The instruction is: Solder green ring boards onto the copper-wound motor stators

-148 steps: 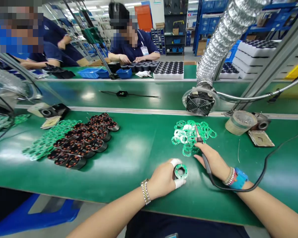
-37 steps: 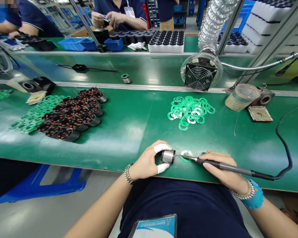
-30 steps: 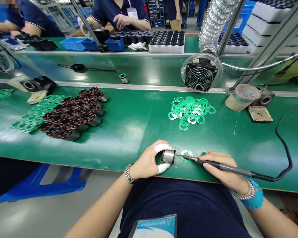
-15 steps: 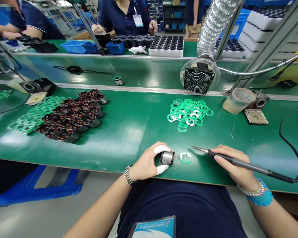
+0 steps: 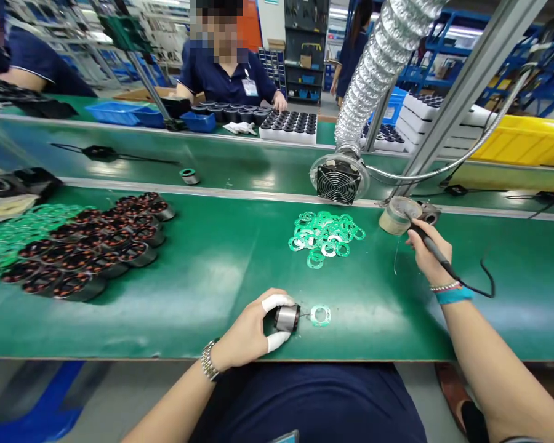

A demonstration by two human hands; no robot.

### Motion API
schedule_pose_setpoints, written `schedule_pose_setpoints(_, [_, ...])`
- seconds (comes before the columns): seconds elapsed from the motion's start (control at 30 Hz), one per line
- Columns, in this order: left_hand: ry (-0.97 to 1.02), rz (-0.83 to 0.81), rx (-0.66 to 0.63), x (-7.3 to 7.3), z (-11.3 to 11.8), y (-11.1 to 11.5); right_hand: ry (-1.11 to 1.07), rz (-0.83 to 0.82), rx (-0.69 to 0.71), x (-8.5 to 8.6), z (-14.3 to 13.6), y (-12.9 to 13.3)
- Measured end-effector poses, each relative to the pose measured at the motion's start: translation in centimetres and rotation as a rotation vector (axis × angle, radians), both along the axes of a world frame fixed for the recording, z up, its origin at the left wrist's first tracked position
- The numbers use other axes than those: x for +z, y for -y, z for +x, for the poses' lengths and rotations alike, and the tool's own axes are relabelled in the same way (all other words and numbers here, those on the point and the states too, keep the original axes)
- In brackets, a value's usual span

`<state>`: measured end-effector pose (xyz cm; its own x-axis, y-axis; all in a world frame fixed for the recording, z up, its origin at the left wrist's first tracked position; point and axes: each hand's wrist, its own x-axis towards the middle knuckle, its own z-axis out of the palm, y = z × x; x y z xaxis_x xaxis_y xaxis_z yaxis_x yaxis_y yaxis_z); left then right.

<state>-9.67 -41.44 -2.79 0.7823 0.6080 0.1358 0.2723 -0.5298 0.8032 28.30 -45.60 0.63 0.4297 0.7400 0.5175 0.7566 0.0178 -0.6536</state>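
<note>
The right hand point(image 5: 430, 253) is what has just changed on my feed: its fingers have carried the soldering iron point(image 5: 438, 253) away from the work and out to the tub point(image 5: 389, 223), with the tip at the tub's mouth; whether it dips inside, I cannot tell from here. I take that as a break in the work at the wires, probably to tend the tip, with the piece left waiting.

Those fingers are wrapped round the iron's handle with no gap to spare. My view of the left hand point(image 5: 242, 335) shows its white-covered thumb and finger parted by just the width of the wound core point(image 5: 286, 319), pinching it from both sides as it lies on its side on the bench point(image 5: 212, 277). That grip has stayed put.

Fine wires point(image 5: 305, 315) run from the core's end to the single ring board point(image 5: 314, 315), flat just beside it; I cannot make out whether they are joined.

Farther out, I see the pile of ring boards point(image 5: 321, 224) beyond, the rows of cores point(image 5: 96, 246) to the left, and the fan point(image 5: 337, 183) past the pile.
</note>
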Motion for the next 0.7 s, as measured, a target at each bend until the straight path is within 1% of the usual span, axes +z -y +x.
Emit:
schedule_pose_setpoints(0.07, [0.017, -0.005, 0.011, -0.1, -0.1, -0.1, -0.04, -0.034, 0.063, -0.4, -3.1, 1.0])
schedule_pose_setpoints(0.1, [0.027, -0.006, 0.017, -0.2, -0.1, -0.1, -0.054, -0.075, 0.126, -0.7, -5.0, 1.7])
schedule_pose_setpoints(0.2, [0.059, -0.016, 0.032, -0.3, -0.2, 0.0, -0.112, -0.265, 0.457, -1.7, -10.2, 3.8])
schedule_pose_setpoints(0.23, [0.072, -0.02, 0.032, -0.2, -0.2, 0.2, -0.168, -0.315, 0.529, -1.9, -11.6, 4.3])
schedule_pose_setpoints(0.3, [0.103, -0.019, 0.023, 0.2, -0.1, 0.7, -0.331, -0.372, 0.585, -2.1, -13.8, 4.9])
schedule_pose_setpoints(0.4, [0.145, 0.019, 0.008, 1.2, 0.0, 1.8, -0.533, -0.465, 0.57, -1.3, -15.7, 5.0])
schedule_pose_setpoints(0.47, [0.15, 0.071, 0.009, 1.9, 0.0, 2.4, -0.582, -0.518, 0.565, -0.4, -16.3, 4.9])
schedule_pose_setpoints(0.53, [0.155, 0.136, 0.005, 2.5, 0.0, 3.0, -0.582, -0.515, 0.577, 0.2, -16.6, 5.0])
schedule_pose_setpoints(0.63, [0.174, 0.218, -0.018, 3.1, 0.0, 3.5, -0.598, -0.477, 0.604, 0.1, -16.7, 5.3])
schedule_pose_setpoints(0.7, [0.177, 0.25, -0.026, 3.2, -0.1, 3.6, -0.627, -0.487, 0.618, -0.1, -16.8, 5.5])
